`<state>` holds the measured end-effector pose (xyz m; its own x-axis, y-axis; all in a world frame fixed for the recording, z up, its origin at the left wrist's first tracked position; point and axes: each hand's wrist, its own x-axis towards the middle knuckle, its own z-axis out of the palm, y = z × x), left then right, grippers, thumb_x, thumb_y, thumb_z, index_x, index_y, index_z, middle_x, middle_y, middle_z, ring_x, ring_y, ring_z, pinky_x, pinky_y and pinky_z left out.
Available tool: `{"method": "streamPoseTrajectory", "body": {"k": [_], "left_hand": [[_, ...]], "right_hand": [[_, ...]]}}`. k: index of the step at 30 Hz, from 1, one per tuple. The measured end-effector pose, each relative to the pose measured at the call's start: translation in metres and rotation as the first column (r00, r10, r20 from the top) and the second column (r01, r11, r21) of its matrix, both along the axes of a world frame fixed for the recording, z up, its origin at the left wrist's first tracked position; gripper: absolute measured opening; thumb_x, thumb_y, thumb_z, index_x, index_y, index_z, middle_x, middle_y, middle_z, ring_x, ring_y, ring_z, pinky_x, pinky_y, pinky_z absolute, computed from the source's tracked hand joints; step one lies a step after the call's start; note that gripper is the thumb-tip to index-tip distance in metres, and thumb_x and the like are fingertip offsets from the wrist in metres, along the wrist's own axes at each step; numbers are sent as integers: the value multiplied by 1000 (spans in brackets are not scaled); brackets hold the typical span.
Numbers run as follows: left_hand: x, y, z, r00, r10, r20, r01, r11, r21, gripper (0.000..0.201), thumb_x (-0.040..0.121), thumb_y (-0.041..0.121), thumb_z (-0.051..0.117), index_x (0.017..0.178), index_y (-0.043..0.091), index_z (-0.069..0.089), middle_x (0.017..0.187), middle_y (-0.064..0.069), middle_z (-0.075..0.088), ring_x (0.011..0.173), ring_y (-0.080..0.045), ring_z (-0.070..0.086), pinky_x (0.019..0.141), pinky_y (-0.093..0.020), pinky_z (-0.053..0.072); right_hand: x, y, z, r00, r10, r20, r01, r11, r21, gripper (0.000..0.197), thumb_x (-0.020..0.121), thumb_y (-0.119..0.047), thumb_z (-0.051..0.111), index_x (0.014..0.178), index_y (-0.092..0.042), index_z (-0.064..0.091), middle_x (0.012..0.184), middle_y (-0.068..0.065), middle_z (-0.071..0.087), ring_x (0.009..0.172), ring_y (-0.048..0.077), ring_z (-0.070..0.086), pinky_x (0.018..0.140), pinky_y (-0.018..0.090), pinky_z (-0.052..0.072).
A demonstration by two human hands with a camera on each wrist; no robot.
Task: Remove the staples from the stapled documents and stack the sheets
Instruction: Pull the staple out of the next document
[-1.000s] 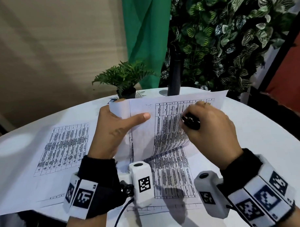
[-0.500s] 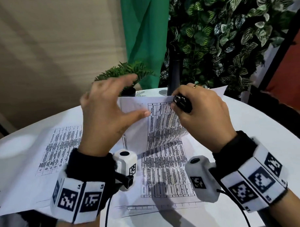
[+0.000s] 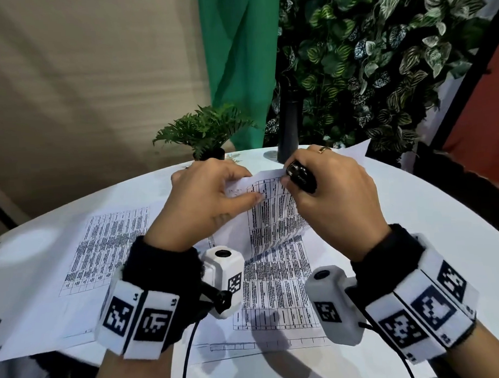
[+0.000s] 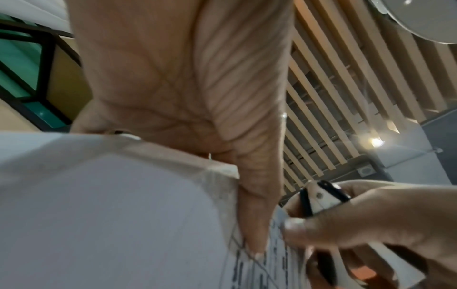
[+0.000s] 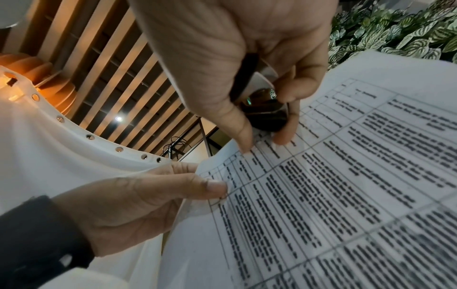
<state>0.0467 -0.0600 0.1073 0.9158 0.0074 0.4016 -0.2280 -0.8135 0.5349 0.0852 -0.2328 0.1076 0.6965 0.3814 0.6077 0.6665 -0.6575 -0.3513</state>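
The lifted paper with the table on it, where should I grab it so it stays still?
Pinch the lifted sheet at its top corner from the left, as the left hand does; that edge stands free, and the right hand holds the staple remover beside it.

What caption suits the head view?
Left hand pinches a lifted sheet; right hand holds a staple remover at it.

lifted sheet [image 3: 274, 216]: thin matt white paper, printed with black tables, curling softly
staple remover [image 3: 301, 176]: glossy black shell, probably plastic; pale metal-looking inner plate in the left wrist view
table [image 3: 413, 211]: smooth matt white top
wrist bands [image 3: 139, 317]: matt white blocks on black fuzzy cloth
plant wall [image 3: 379, 57]: slightly shiny leaves
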Motion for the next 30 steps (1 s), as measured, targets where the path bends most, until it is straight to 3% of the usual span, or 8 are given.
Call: {"method": "streamPoseTrajectory", "body": {"k": [3, 5, 9, 12, 14, 16, 20, 30], "left_hand": [[-1, 0, 1, 1000, 3, -3, -3, 1000, -8, 63, 64, 69, 46, 83, 14, 69, 75, -4, 60, 74, -24, 56, 83, -47, 47], [-3, 0, 1, 1000, -1, -12, 1, 1000, -31, 54, 67, 67, 50, 86, 20, 68, 78, 2, 63, 78, -22, 58, 83, -47, 48], [-6, 0, 2, 998, -23, -57, 17, 995, -94, 41, 70, 56, 62, 83, 18, 71, 75, 3, 69, 75, -19, 62, 80, -46, 51], [-8, 1, 2, 998, -37, -58, 29, 990, -135, 39, 71, 49, 64, 84, 13, 72, 77, 1, 72, 76, -21, 66, 77, -46, 52], [-8, 2, 2, 997, -61, -55, 50, 982, -182, 37, 73, 44, 66, 83, 8, 72, 79, -8, 72, 78, -31, 66, 75, -49, 52], [-8, 2, 3, 995, -89, -51, 76, 973, -219, 36, 75, 38, 68, 82, 2, 71, 79, -16, 71, 76, -35, 64, 71, -45, 53], [-8, 0, 5, 989, -135, -53, 114, 950, -290, 17, 81, 15, 73, 82, -2, 72, 74, -13, 70, 60, -10, 58, 58, -22, 46], [-6, 1, 1, 978, -199, -60, 167, 922, -349, 43, 75, 29, 72, 81, -12, 65, 77, -35, 57, 67, -15, 47, 61, -30, 36]], "right_hand": [[1, -2, 0, 992, 104, 76, -122, 950, 286, 18, 90, -30, 55, 92, -13, 62, 92, -3, 60, 77, 17, 55, 64, 33, 40], [-1, -4, 1, 977, 201, 76, -214, 867, 451, 22, 92, -31, 53, 88, -11, 59, 80, 1, 61, 67, 17, 53, 59, 33, 41], [-7, -5, -5, 828, 535, -169, -368, 746, 555, 20, 86, -31, 58, 86, -21, 42, 71, -10, 46, 62, 7, 43, 56, 23, 39], [-6, -6, -16, 741, 620, -260, -474, 756, 452, 34, 76, -13, 58, 94, -28, 34, 89, -12, 39, 77, 4, 42, 65, 11, 39], [-4, -6, -20, 813, 559, -162, -498, 813, 303, 40, 75, -7, 57, 102, -28, 36, 99, -8, 38, 87, 10, 44, 73, 11, 40], [0, -6, -23, 869, 494, 4, -485, 852, 195, 41, 75, -9, 65, 111, -14, 46, 106, -2, 48, 92, 14, 50, 78, 17, 43], [5, -6, -27, 872, 450, 194, -474, 875, 101, 44, 69, -10, 76, 108, 1, 60, 122, 13, 59, 107, 22, 57, 89, 27, 46], [9, -3, -24, 842, 443, 308, -465, 885, -4, 40, 70, -5, 76, 108, 1, 66, 109, 14, 64, 96, 33, 62, 79, 41, 49]]}}
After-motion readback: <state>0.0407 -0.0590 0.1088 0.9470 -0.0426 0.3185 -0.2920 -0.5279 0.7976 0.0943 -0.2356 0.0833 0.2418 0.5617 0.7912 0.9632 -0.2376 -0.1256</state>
